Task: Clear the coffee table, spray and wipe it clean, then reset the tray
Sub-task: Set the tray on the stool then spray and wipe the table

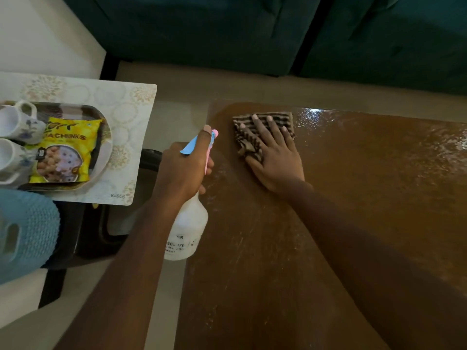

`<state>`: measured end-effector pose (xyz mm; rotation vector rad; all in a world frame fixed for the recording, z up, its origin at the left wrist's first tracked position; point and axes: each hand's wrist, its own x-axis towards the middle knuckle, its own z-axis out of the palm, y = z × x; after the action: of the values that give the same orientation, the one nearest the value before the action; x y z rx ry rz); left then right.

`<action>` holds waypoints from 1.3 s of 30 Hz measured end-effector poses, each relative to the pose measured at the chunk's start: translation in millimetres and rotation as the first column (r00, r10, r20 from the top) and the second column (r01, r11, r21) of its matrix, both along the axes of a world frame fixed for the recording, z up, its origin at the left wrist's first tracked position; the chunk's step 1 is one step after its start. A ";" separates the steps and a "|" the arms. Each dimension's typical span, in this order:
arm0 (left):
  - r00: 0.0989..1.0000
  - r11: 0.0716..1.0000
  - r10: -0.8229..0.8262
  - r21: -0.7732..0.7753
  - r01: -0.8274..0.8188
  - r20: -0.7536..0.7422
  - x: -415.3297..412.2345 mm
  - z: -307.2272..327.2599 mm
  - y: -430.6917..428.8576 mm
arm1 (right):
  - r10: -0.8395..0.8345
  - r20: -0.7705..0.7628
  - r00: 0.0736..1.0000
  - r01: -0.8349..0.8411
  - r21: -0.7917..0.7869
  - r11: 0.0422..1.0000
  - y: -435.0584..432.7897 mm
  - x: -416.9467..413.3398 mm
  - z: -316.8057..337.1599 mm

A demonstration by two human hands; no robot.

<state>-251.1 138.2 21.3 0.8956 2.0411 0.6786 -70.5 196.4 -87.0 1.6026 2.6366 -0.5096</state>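
My right grip [273,157] lies flat on the striped cloth [246,141]. Its fingers are straight and spread, and they press the cloth down on the far left corner of the desk [353,198]. The cloth's long side runs left to right. The wet, shiny part of the desk lies to the right of the cloth, along the far edge. So I think the next wipe goes to the right, and my right grip is the nearer one for it.

My left grip [182,170] is curled tight round the neck of the spray bottle [188,231], with one finger up along its blue and pink top. The bottle hangs over the left edge of the desk, with its top far and its fat end near.

The desk is brown wood with little drops and streaks on it. The tray [101,117] sits well apart on the left, on a patterned mat [126,104]. Two white cups [17,120] and a yellow snack packet [65,152] lie in it. A dark green sofa [227,34] is on the far side.
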 end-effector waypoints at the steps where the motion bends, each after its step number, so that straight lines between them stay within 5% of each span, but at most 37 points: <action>1: 1.000 1.000 0.006 -0.013 -0.006 0.000 0.8 0.0 0.8 | -0.001 -0.003 1.000 0.001 0.007 1.000 -2.9 11.1 0.0; 9: 0.999 1.000 -0.013 -0.024 0.011 -0.048 -6.1 -3.0 10.4 | -0.395 -0.021 0.918 0.394 -0.036 0.918 -15.8 29.4 -2.6; 20: 0.999 1.000 -0.022 0.018 0.023 -0.038 -44.8 -0.9 8.1 | -0.483 0.041 0.875 0.484 -0.005 0.875 22.5 -28.1 0.0; 27: 0.999 0.985 0.000 0.171 0.007 -0.041 -64.9 6.2 1.7 | -0.095 0.007 0.995 0.095 0.003 0.995 38.2 -109.3 0.2; 33: 1.000 0.990 -0.012 0.142 0.011 0.008 -82.4 5.2 -1.7 | 0.335 -0.017 0.942 -0.335 -0.019 0.942 -3.5 -61.0 2.6; 35: 1.000 0.992 -0.009 0.125 0.009 0.005 -85.2 4.4 -2.6 | 0.269 -0.041 0.962 -0.270 -0.026 0.962 3.6 -50.6 5.6; 39: 1.000 0.998 -0.007 0.070 0.006 0.024 -87.7 -0.5 -2.9 | -0.223 -0.068 0.972 0.221 -0.041 0.974 38.1 -70.1 6.0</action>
<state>-338.9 135.3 20.8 0.9295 2.0025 0.7583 -140.6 234.5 -81.0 1.9164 2.4953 -0.6264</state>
